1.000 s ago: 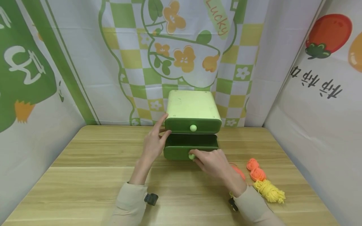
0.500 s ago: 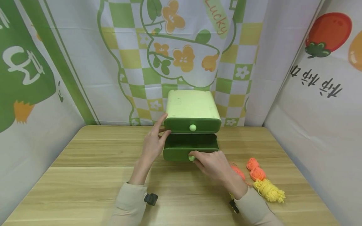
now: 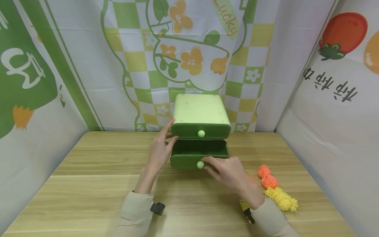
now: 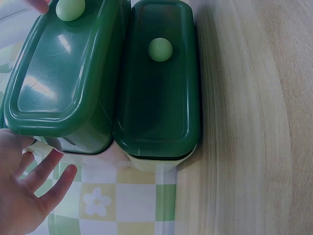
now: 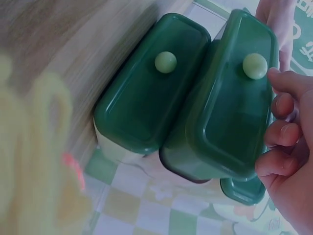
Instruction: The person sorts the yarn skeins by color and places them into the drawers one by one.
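A drawer cabinet with a pale green top and dark green drawers stands near the back of the table. Its middle drawer is pulled out; its visible interior is dark. The top drawer is closed, as is the bottom drawer in the left wrist view. My left hand rests against the cabinet's left side, fingers spread. My right hand is beside the pulled-out drawer's round knob, fingers loosely bent and holding nothing. In the right wrist view the index fingertip lies beside that knob; contact is unclear.
Coral yarn balls and a yellow yarn bundle lie on the table to the right. More coral and yellow yarn is partly hidden by my right forearm. A printed curtain hangs behind the cabinet.
My right hand has let go of the knob and shifted slightly right, exposing it. The middle drawer came out slightly further between the earlier frames. My left hand stays at the cabinet's side.
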Demonstrator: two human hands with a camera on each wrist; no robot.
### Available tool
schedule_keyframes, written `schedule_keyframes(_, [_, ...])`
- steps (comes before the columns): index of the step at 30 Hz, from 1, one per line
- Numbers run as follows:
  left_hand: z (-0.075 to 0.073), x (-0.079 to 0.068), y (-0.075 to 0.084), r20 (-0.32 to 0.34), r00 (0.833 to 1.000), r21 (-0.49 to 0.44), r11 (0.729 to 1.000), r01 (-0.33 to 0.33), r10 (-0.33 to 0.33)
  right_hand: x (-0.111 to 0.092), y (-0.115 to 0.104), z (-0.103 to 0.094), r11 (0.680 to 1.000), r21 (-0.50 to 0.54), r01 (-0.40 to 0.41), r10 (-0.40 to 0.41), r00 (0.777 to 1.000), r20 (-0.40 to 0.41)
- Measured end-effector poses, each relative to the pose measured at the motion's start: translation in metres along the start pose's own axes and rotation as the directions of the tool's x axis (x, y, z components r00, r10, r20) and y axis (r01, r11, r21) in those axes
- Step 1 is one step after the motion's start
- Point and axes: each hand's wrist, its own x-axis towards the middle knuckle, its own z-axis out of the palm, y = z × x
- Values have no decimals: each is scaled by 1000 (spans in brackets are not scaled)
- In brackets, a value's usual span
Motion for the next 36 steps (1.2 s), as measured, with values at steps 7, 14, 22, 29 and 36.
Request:
schedule_keyframes(7, [0, 0, -1, 0, 1000, 6, 1000, -6, 6, -5, 8, -12, 999, 32, -28, 28, 1000, -10])
schedule_keyframes(14, [0, 0, -1, 6, 1000, 13, 1000, -5, 5, -9, 15, -28, 997, 44, -59, 60, 998, -31])
schedule_keyframes(22, [0, 0, 0, 0, 1000, 13, 1000, -1, 1, -17, 25, -34, 994, 42, -96, 98, 995, -36])
schedule_keyframes(29, [0, 0, 1, 3, 1000, 12, 1000, 1, -1, -29, 31, -39, 993, 31, -116, 117, 993, -20])
schedule_keyframes(36, [0, -1, 1, 0, 1000, 0, 1000, 5, -5, -40, 36, -42, 988, 48, -147, 147, 989, -8])
